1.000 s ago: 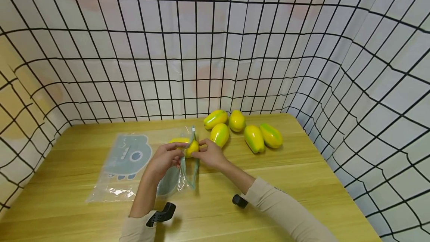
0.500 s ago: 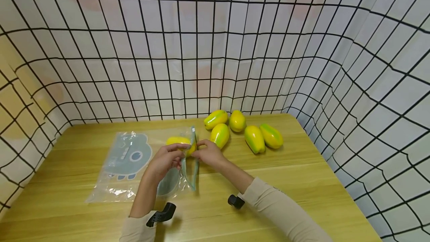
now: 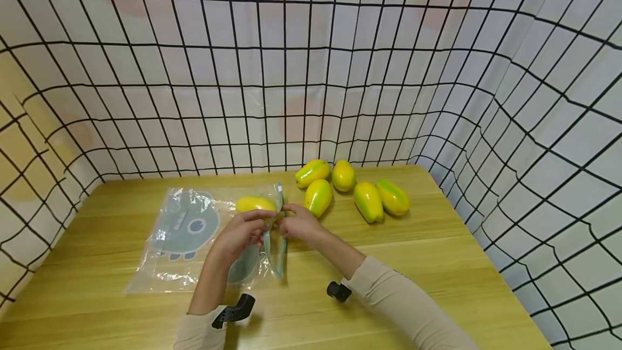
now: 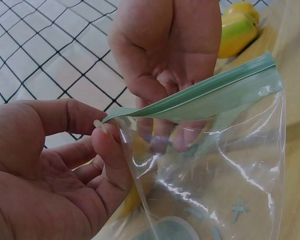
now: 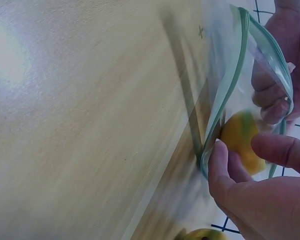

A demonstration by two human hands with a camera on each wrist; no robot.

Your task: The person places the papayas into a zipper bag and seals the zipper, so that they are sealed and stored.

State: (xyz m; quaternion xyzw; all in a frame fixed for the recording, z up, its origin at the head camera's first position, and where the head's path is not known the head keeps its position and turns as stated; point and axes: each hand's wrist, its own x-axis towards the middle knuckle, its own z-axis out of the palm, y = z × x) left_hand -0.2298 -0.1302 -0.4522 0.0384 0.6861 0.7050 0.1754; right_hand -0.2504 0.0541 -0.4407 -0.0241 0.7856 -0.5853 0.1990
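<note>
A clear zip bag (image 3: 167, 239) with a printed blue-grey cartoon animal lies on the table, its green-edged mouth facing right. One yellow papaya (image 3: 254, 204) is inside, near the mouth. My left hand (image 3: 240, 235) pinches the zip edge (image 4: 190, 97) between thumb and forefinger, holding the mouth apart. My right hand (image 3: 300, 224) reaches into the opening from the right. In the right wrist view its thumb and fingers are spread beside the papaya (image 5: 240, 140), the thumb tip overlapping its edge. Whether they touch it, I cannot tell.
Several yellow-green papayas, such as the nearest papaya (image 3: 318, 197), lie behind and right of my right hand. The wooden table (image 3: 437, 263) is bounded by a black grid net (image 3: 306, 85) over white cloth at the back and sides.
The papaya has slid left, deeper into the bag. My right hand has followed it slightly left, its fingers now further in the mouth. The left hand keeps its pinch in place.
</note>
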